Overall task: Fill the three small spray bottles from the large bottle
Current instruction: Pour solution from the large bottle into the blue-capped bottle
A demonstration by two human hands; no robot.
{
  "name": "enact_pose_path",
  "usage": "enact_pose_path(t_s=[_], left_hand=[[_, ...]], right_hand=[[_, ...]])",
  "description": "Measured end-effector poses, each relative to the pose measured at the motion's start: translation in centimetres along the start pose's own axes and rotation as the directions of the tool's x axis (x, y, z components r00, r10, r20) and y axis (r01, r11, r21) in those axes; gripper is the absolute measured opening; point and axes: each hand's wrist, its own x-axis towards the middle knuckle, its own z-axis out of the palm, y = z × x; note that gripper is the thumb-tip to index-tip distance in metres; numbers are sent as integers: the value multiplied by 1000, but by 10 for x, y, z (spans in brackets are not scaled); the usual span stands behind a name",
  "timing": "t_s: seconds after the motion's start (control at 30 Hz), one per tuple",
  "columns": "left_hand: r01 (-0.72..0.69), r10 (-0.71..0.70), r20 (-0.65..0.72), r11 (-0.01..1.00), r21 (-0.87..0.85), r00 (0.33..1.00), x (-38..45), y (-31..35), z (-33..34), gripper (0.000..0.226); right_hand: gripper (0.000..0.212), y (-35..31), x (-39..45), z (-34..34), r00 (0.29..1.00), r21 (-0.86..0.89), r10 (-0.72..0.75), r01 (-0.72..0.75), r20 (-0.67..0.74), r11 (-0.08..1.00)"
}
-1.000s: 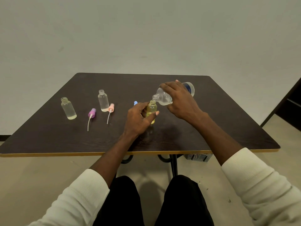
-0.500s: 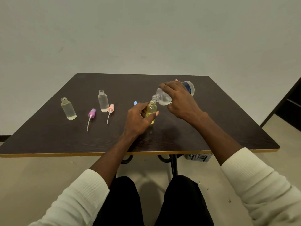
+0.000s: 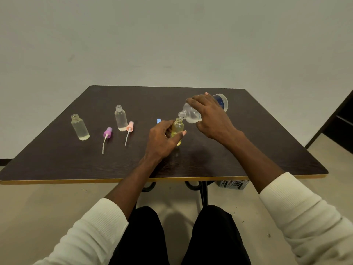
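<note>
- Head view has us pouring: our right hand (image 3: 212,119) is wrapped round the large bottle (image 3: 193,114), tipped so its open mouth sits just above the neck of the yellow-tinted small bottle (image 3: 178,131).
- Our left hand (image 3: 162,139) curls round that small bottle, thumb across its front, steadying it upright on the table (image 3: 248,146).
- Whether liquid is running at this instant we cannot tell; no stream shows.
- Risks, as we judge them: the two narrow necks could drift out of line and spill onto the table; too steep a tilt could flood the small neck; a loosened left grip could let the light bottle tip.
- Outward from the left grip, to its left: two more uncapped small bottles, a nearer one (image 3: 121,118) and a farther one (image 3: 80,128), both standing clear of our hands.
- Count: three small bottles, one large bottle.
- Three spray caps lie loose: pink (image 3: 129,127), purple (image 3: 107,132), and blue (image 3: 158,121), the last half hidden just behind our left hand.
</note>
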Motion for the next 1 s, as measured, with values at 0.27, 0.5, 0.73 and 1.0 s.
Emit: enact_pose_path(t_s=[0.27,0.5,0.73,1.0], left_hand=[[9,-9,-13,1000,-14,1000,0,1,0,32],[6,-7,-14,1000,-12,1000,0,1,0,33],[8,-8,-10,1000,-10,1000,0,1,0,34],[7,-7,0,1000,-7,1000,0,1,-1,35]], right_hand=[[71,-1,0,-2,1000,4,11,-11,18,1000],[70,-1,0,-2,1000,9,4,-4,-1,1000],[71,-2,0,-3,1000,6,4,-4,9,1000],[69,-2,0,-3,1000,0,-6,6,10,1000]])
